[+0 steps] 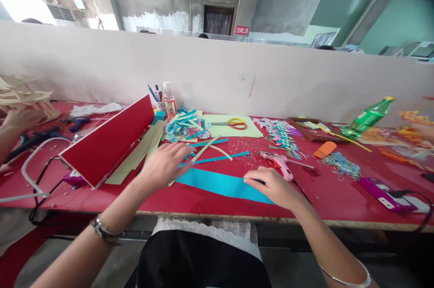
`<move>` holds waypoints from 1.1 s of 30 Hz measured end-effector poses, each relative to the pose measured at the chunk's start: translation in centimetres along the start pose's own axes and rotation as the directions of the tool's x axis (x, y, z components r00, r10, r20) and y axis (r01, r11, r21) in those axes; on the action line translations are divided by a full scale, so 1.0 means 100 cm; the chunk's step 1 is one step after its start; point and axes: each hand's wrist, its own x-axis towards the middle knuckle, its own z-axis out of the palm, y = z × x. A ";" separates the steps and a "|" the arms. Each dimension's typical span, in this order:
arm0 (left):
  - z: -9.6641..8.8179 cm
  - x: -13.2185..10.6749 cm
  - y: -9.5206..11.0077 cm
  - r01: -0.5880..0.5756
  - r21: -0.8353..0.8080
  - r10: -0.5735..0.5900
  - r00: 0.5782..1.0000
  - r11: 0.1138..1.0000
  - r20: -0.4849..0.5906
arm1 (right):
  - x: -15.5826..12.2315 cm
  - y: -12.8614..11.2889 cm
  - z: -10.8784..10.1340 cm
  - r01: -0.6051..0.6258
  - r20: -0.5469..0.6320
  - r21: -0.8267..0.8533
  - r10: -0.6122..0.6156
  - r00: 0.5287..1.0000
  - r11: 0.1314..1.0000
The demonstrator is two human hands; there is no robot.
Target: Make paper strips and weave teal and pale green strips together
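A wide blue paper strip (217,184) lies flat on the red table (190,200) in front of me. My left hand (163,165) hovers over its left end with fingers stretched toward thin blue and yellow strips (212,150). My right hand (273,185) rests on the right part of the blue strip, fingers curled and pinched at its upper edge; something dark shows under the fingertips that I cannot make out. A pink glue gun (280,163) lies just beyond my right hand.
A red board (108,141) leans at the left. Scissors (232,123) on yellow paper, a clear bottle (168,98), a green bottle (369,117), woven paper pieces (281,134) and a purple device (384,193) lie about. Other people's hands show at the far left (18,120) and far right (423,130).
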 end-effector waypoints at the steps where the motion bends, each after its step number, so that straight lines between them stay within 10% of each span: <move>1: -0.001 0.006 0.013 -0.065 -0.103 0.070 0.997 0.993 0.044 | 0.002 -0.003 0.001 0.025 0.007 -0.008 -0.025 1.000 1.000; 5: -0.004 0.019 0.049 -0.179 -0.350 0.265 0.940 0.919 0.215 | 0.004 -0.008 0.000 0.085 0.025 -0.009 -0.085 0.996 0.996; 17: 0.000 0.022 0.058 -0.081 -0.539 0.267 0.923 0.839 0.277 | 0.025 -0.037 0.035 0.244 -0.167 -0.281 -0.297 0.940 0.928; 28: -0.010 -0.002 0.008 0.085 -0.711 0.319 0.852 0.698 0.415 | -0.005 0.012 0.020 0.158 -0.297 -0.248 -0.230 0.927 0.956; 33: -0.025 -0.009 -0.019 0.091 -0.580 0.245 0.845 0.810 0.475 | -0.018 0.037 0.010 -0.015 -0.426 -0.314 -0.127 0.896 0.949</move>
